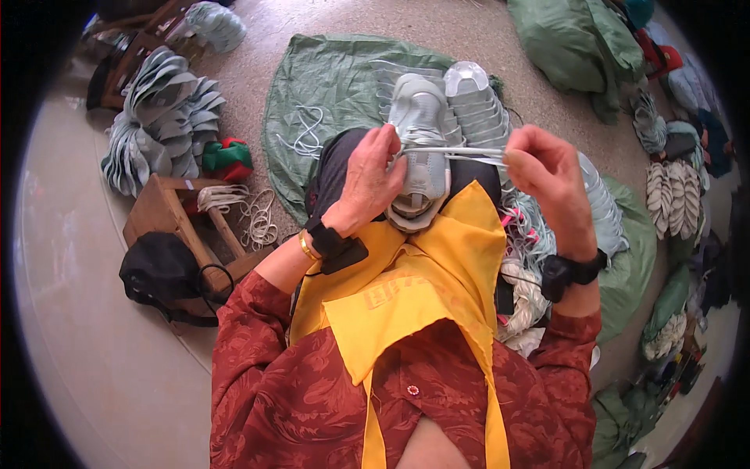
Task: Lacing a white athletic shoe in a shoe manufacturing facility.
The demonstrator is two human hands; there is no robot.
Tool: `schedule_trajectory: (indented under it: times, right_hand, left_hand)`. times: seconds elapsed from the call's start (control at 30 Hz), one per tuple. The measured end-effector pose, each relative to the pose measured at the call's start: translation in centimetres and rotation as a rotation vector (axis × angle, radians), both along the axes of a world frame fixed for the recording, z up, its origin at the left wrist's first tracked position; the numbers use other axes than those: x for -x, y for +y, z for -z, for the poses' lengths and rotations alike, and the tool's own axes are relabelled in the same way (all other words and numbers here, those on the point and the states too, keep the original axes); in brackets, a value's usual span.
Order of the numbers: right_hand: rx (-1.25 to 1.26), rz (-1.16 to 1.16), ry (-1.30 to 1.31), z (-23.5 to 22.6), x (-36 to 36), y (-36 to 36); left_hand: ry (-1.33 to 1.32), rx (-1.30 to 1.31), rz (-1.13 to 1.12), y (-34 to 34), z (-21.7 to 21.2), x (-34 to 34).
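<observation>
A pale grey sneaker (426, 173) lies across my lap, its toe pointing away from me. White shoelaces (469, 152) stretch sideways from it, pulled taut. My right hand (551, 176) pinches their right end, off to the shoe's right. Against the shoe's left side, my left hand (367, 184) has thumb and fingers closed on the laces near the eyelets. A row of nested pale shoes or uppers (478, 105) lies just beyond, on a green sheet (344, 66). Under my arms, a yellow apron (391, 301) covers my lap.
Loose white laces (307, 134) lie on the sheet. At left are stacked grey shoe pieces (168, 109), a wooden stool (176, 215), and a black bag (160, 266). Tangled lace bundles (525, 234) sit by my right thigh. A green sack (578, 55) stands at far right.
</observation>
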State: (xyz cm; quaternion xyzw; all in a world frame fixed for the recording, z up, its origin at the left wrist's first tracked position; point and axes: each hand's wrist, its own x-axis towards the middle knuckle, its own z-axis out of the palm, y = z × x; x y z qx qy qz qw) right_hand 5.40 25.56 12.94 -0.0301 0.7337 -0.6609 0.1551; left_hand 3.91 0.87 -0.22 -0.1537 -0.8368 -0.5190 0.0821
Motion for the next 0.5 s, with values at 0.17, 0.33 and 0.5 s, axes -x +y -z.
schedule_trajectory:
  times: [0.17, 0.33, 0.5]
  right_hand:
    - [0.154, -0.005, 0.006, 0.2, 1.1, -2.0]
    - [0.254, -0.132, 0.095, 1.8, 2.2, -4.3]
    - [0.413, 0.086, 0.012, 2.9, 2.2, -2.2]
  left_hand:
    - [-0.024, -0.049, 0.193, 1.0, -2.0, 0.2]
    - [-0.113, -0.144, 0.328, 2.4, -2.6, 0.4]
    - [-0.364, -0.159, 0.31, 0.8, -1.2, 1.0]
